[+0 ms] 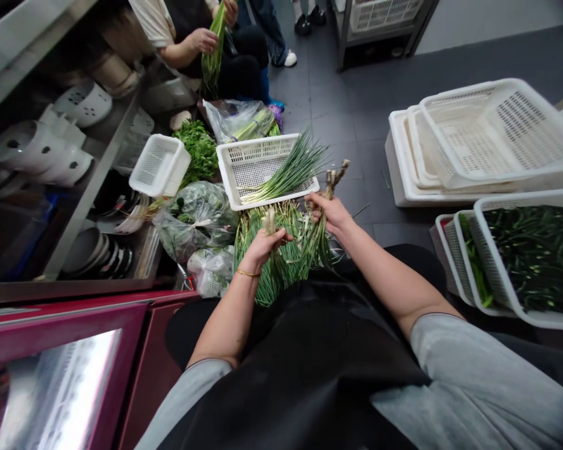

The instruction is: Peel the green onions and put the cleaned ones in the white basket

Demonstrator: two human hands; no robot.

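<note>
My left hand (268, 244) is closed around a small bunch of green stalks, their pale ends pointing up. To its right, my right hand (327, 214) grips a bundle of green stalks (315, 250) with brownish root ends above the fist and leaves hanging down. Below and between both hands lies a large pile of thin green stalks (286, 265). Just beyond the pile is a white perforated basket (231, 197), with a loose bunch of long green stalks (286, 174) lying across its right side.
Bagged greens (199, 219), leafy herbs (197, 149) and a small white basket (157, 165) lie left. Stacked white crates (488, 134) and a basket of dark green vegetables (539, 253) stand right. A shelf (94, 187) borders the left. Another person's hands (205, 40) hold greens ahead.
</note>
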